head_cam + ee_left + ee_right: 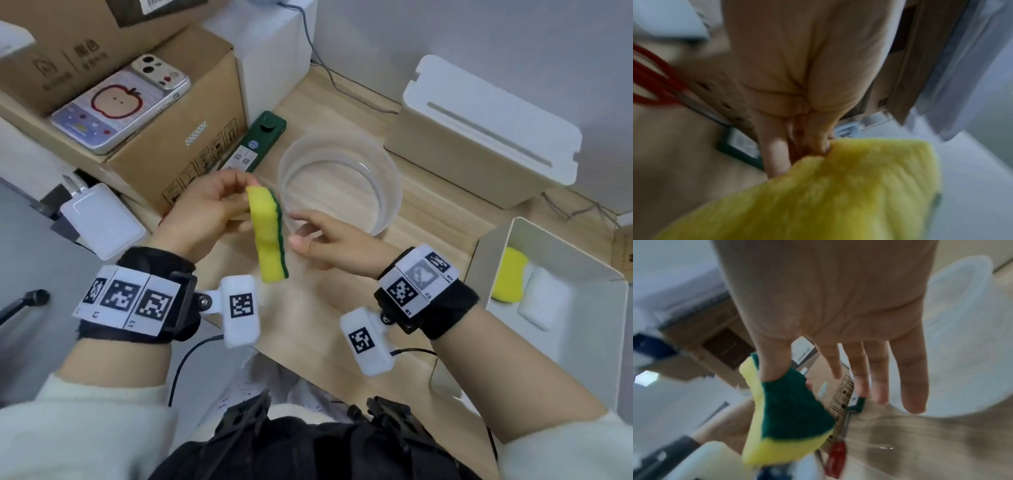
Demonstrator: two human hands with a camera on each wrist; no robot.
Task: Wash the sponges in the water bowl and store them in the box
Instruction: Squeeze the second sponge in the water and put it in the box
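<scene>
Left hand (pixel 205 209) pinches top end of yellow-green sponge (pixel 269 236); sponge hangs vertically, clear of table, likely so it can go straight into water. Right hand (pixel 329 243) at sponge's 3 o'clock: fingers straight and relaxed, thumb against green scrub face, probably steadying, not gripping. Water bowl (pixel 390 178) just beyond, at sponge's 1 o'clock, close for short dip. Box (pixel 486 253) sits at 3 o'clock edge, already holding another yellow sponge (pixel 510 274) beside white sponge (pixel 541 301), so some appear stored.
</scene>
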